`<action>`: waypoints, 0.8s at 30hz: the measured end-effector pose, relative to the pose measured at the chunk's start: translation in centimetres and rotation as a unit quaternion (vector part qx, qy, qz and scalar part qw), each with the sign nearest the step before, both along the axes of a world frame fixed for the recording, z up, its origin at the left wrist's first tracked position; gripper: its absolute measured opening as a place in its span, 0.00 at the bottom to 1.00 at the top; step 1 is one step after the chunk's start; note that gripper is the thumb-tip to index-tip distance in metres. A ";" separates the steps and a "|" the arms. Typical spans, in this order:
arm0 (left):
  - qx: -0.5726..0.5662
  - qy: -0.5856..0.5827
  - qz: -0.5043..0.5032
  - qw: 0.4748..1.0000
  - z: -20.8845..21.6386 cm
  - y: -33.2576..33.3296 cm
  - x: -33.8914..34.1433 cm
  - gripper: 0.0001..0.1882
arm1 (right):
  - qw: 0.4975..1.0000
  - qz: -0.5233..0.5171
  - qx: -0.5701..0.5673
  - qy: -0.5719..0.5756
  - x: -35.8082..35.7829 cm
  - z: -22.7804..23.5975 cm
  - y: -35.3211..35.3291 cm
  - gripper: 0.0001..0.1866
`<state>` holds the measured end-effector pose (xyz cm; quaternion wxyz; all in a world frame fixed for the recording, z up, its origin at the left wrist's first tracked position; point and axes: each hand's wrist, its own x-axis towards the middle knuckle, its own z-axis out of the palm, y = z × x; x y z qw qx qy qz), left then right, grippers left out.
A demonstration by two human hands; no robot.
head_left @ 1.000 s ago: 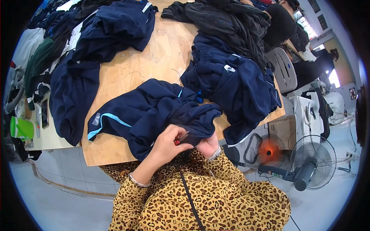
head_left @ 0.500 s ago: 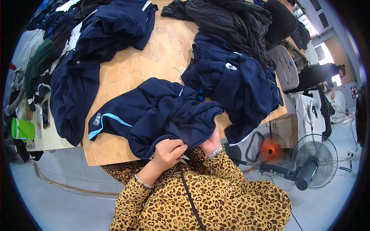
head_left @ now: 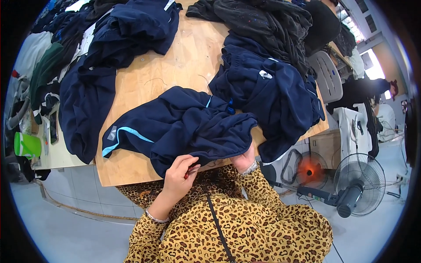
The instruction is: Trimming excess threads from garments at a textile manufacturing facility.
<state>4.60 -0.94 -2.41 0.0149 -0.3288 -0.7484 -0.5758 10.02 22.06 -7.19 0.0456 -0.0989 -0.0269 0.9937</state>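
Observation:
A dark navy garment [head_left: 184, 120] with a light blue stripe and a small grey patch lies bunched at the table's near edge. My left hand [head_left: 177, 177] is closed around small thread snips [head_left: 191, 171] with a red part showing, its fingertips by the garment's near hem. Most of the snips is hidden by the fingers. My right hand [head_left: 244, 160] holds the right end of the same hem from below, palm up, with its fingers hidden under the cloth.
More navy garments [head_left: 267, 96] are heaped to the right, and others [head_left: 131, 33] at far left. A black speckled garment [head_left: 263, 26] lies beyond. Loose threads lie on the wooden table [head_left: 171, 65]. A fan [head_left: 357, 188] stands at right; a green bucket [head_left: 27, 145] at left.
My left hand has moved left and slightly down along the hem, and the snips' pointed blades no longer stick out to its right. My right hand still holds the cloth, slightly farther right.

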 end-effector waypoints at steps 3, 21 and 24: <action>-0.036 -0.115 -0.003 0.993 -0.1 -0.9 0.1 0.11 | 1.000 -0.006 0.020 -0.017 0.0 -0.4 0.3 0.23; -0.051 -0.099 0.011 0.994 -4.7 5.0 -2.7 0.05 | 0.972 -0.121 0.174 -0.103 1.4 2.5 -4.1 0.18; -0.043 -0.119 -0.015 0.992 -4.5 4.6 -3.1 0.05 | 0.925 -0.084 0.335 -0.159 2.6 2.0 -6.4 0.13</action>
